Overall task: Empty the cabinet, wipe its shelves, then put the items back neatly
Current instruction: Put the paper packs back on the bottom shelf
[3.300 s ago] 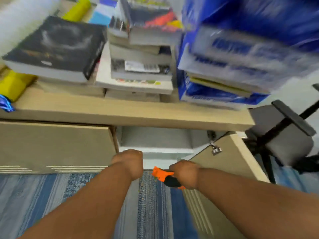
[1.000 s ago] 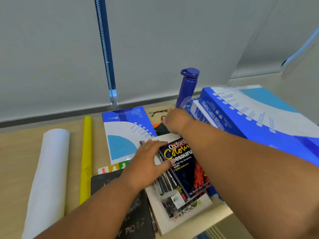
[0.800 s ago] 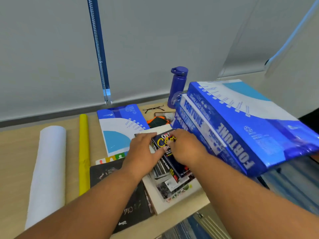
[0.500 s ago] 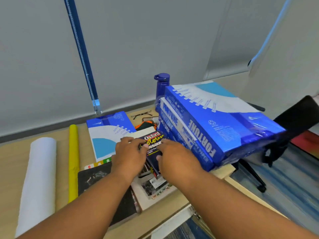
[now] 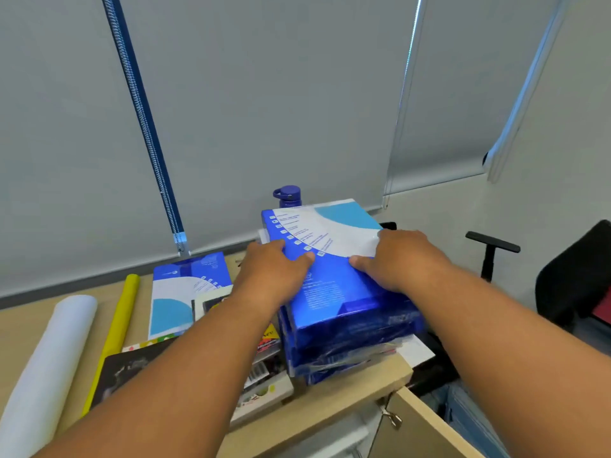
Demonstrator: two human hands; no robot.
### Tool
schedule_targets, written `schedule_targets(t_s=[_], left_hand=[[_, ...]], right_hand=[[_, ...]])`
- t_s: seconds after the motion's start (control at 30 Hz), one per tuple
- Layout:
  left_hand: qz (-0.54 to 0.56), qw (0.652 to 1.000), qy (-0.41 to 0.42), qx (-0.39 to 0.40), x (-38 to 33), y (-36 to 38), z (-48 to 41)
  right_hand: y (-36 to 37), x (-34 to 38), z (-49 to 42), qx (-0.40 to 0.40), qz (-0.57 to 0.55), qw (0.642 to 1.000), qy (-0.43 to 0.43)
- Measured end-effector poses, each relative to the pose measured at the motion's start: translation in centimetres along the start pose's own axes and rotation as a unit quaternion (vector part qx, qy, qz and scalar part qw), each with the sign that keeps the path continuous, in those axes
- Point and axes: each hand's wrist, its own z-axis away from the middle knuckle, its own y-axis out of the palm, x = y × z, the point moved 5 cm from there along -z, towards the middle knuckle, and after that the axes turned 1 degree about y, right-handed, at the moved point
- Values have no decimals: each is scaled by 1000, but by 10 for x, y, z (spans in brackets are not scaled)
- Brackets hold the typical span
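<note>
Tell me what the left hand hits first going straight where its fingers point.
The left hand rests on the top paper pack. Straight on, it slides across the pack's top, then probably meets the blue bottle behind the stack. Depth is unclear.

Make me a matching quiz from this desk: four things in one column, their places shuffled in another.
1 white roll
2 blue bottle
3 top paper ream
4 office chair

A under the left hand and right hand
B behind the stacked reams
C far left on the desk
D right of the desk

Pairs: 1-C, 2-B, 3-A, 4-D
</note>
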Motion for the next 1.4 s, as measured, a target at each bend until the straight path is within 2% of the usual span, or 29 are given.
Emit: schedule_targets(t_s=[0.07, 0.2, 0.4, 0.7, 0.8, 0.87, 0.93, 1.0, 1.07, 1.13, 1.23, 1.33, 1.4], left_hand=[[14, 999, -39, -20, 3, 9, 6], [130, 988, -82, -31, 12, 14, 15], [252, 963, -79, -45, 9, 21, 36], [311, 948, -64, -35, 22, 12, 41], [379, 920, -90, -41, 39, 1, 44], [434, 890, -140, -2, 54, -6, 45], [503, 842, -185, 57, 66, -11, 49], [537, 820, -184, 70, 78, -17, 48], [552, 817, -156, 58, 82, -24, 43], [558, 821, -105, 48, 78, -31, 35], [525, 851, 15, 25, 60, -48, 22], [514, 845, 144, -9, 23, -77, 9], [486, 846, 216, -28, -6, -91, -2]], right_hand=[[10, -12, -10, -10, -19, 1000, -12], [23, -28, -18, 15, -183, 983, 13], [26, -41, -17, -8, -231, 973, 16], [28, -29, -5, 15, -258, 965, 43], [39, -18, 5, 8, -248, 968, 46], [42, -3, 13, 7, -231, 972, 30], [39, 15, 18, 12, -223, 975, 9], [40, 25, 15, 14, -253, 967, 14], [44, 26, 12, 10, -348, 936, 50], [48, 25, 10, 21, -474, 876, 87], [33, 31, 10, 20, -594, 802, 64], [-5, 30, 8, -98, -657, 748, -2], [-34, 29, 8, -163, -661, 728, -79]])
